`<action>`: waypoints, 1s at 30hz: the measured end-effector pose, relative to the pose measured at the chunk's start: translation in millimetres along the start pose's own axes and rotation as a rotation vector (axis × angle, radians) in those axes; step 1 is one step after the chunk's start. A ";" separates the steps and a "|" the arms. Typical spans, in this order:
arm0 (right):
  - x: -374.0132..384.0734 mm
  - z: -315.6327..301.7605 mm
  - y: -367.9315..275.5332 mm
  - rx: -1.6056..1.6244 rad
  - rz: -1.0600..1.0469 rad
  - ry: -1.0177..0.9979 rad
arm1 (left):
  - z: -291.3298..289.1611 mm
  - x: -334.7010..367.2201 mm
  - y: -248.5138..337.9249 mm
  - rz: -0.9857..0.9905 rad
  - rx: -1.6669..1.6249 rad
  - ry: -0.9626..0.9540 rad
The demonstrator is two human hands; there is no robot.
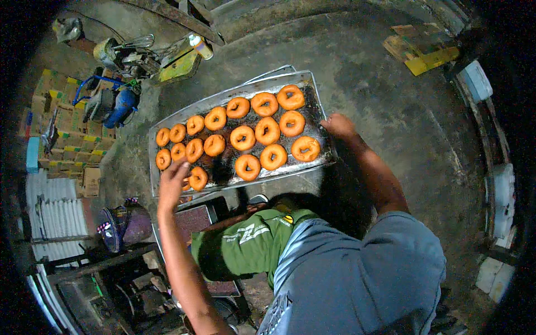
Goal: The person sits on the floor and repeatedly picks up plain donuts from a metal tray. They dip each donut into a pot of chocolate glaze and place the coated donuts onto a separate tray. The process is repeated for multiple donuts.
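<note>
Several golden-brown ring doughnuts (268,130) lie in uneven rows on a large metal tray (234,184) with low walls, spread in front of me. Its dark, oily bottom shows between them. My right hand (339,126) is closed on the tray's right edge. Over the near left corner, my left hand (175,181) has its fingers stretched toward the doughnuts, beside one ring (198,178) in the nearest row. Another doughnut there is partly covered by that hand. Whether the left fingertips touch a doughnut, I cannot tell. What supports the tray is hidden.
Another metal rim (273,74) shows behind the tray. Left are stacked cartons (61,117), a blue machine (120,106) and a purple container (137,223). A bottle (201,47) stands at the back. Flattened cardboard (421,47) lies far right. A reddish-brown tray (192,223) sits below my left forearm.
</note>
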State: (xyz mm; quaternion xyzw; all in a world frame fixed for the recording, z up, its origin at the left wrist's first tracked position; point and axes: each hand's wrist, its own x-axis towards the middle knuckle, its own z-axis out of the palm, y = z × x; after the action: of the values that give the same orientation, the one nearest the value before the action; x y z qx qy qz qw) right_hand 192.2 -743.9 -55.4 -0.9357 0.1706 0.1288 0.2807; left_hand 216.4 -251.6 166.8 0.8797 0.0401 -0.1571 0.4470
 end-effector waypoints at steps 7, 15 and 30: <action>3.6 17.2 -3.5 -0.003 -0.018 0.129 | 32.8 -28.1 9.2 0.023 -0.023 0.005; -13.7 -5.1 -32.7 -0.080 0.102 0.150 | 8.3 -43.1 -20.4 -0.043 -0.171 0.063; -34.7 179.2 -385.6 0.014 -1.295 -0.076 | -146.5 -247.3 -61.0 0.223 -0.510 1.282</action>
State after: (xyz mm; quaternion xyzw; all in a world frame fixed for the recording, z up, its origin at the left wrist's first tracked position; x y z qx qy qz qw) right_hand 285.6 -331.0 -3.1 -0.8422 -0.4372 -0.0346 0.3136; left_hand 4.6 -80.8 277.6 0.6654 0.2413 0.4541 0.5411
